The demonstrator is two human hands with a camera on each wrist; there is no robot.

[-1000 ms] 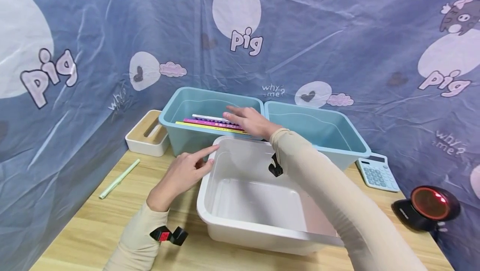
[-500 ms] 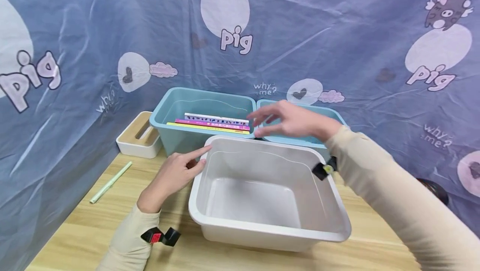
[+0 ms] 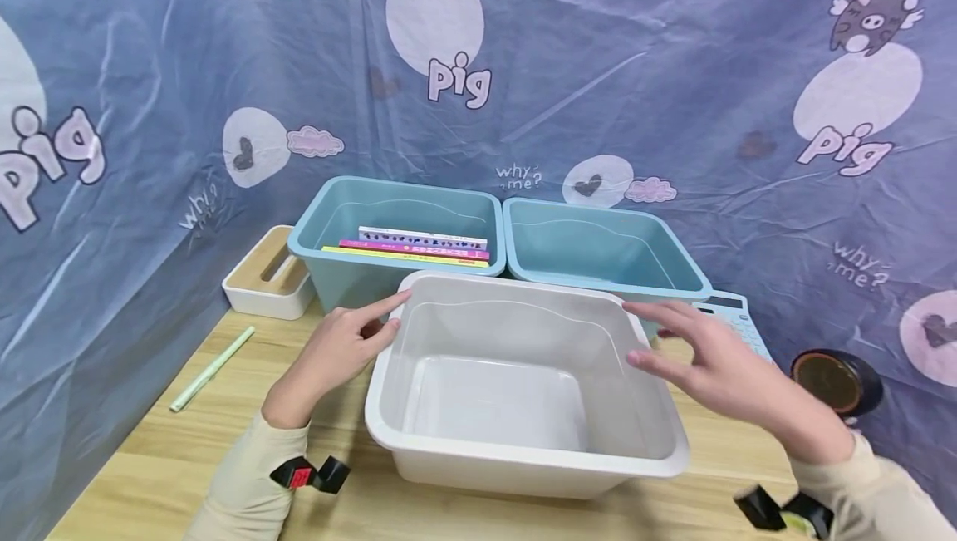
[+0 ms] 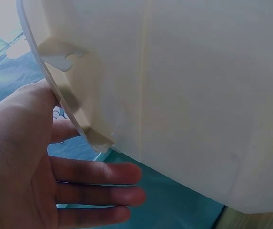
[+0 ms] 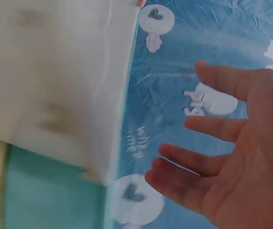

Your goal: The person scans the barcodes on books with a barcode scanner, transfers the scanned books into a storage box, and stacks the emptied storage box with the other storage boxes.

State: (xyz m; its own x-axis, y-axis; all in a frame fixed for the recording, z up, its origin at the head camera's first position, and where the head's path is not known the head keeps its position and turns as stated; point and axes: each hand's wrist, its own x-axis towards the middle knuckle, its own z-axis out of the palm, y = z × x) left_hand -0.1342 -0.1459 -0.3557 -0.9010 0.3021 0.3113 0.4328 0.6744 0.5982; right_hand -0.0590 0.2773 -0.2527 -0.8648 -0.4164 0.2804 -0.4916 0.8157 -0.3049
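Observation:
A white plastic bin (image 3: 493, 404) stands on the table, its inside bare. My left hand (image 3: 332, 358) rests its index finger and thumb on the bin's left rim. In the left wrist view the other fingers (image 4: 98, 195) stretch out straight beneath that rim, beside the wall. At the right rim my right hand (image 3: 721, 362) is spread, thumb and index fingertips overlapping the edge in the head view. From the right wrist, its fingers (image 5: 193, 160) appear apart from the bin wall (image 5: 55, 86), holding nothing. Thin books (image 3: 414, 248) stand in the left blue bin (image 3: 396, 192) behind.
Beside the left blue bin sits a second blue bin (image 3: 591, 229). At the left are a wood-topped tissue box (image 3: 269, 275) and a pale green stick (image 3: 213, 368). A calculator (image 3: 736, 317) and a black round device (image 3: 837, 381) stand at the right.
My right hand has moved from over the books in the left blue bin, rightward and toward me, to the white bin's right rim. My left hand has stayed at the left rim.

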